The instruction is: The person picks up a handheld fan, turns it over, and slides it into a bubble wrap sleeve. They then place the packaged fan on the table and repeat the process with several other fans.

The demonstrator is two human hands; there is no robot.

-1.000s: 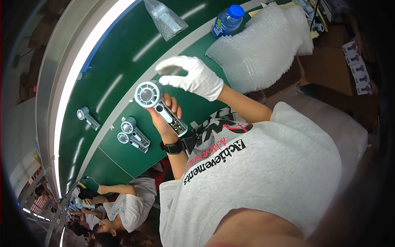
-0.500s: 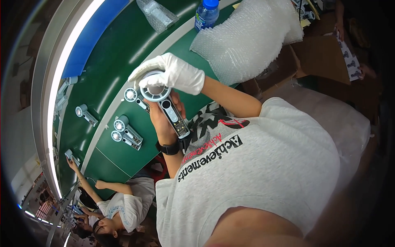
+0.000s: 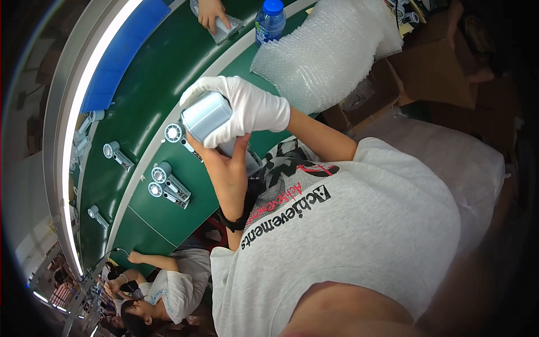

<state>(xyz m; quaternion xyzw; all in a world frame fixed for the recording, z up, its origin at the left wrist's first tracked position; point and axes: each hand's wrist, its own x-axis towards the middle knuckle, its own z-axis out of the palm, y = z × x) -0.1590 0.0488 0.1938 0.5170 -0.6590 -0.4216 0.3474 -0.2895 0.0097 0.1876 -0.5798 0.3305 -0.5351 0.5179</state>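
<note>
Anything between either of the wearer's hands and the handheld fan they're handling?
Only the white glove: it covers the right hand, which grips the head of the pale blue fan. Nothing visible separates the bare left hand from it.

- Bold black and red lettering (image 3: 285, 218) slants upside down across the front of a gray T-shirt (image 3: 365, 219).
- A printed label (image 3: 259, 30) shows on a blue-capped bottle (image 3: 272, 23), its wording too small to make out.
</note>
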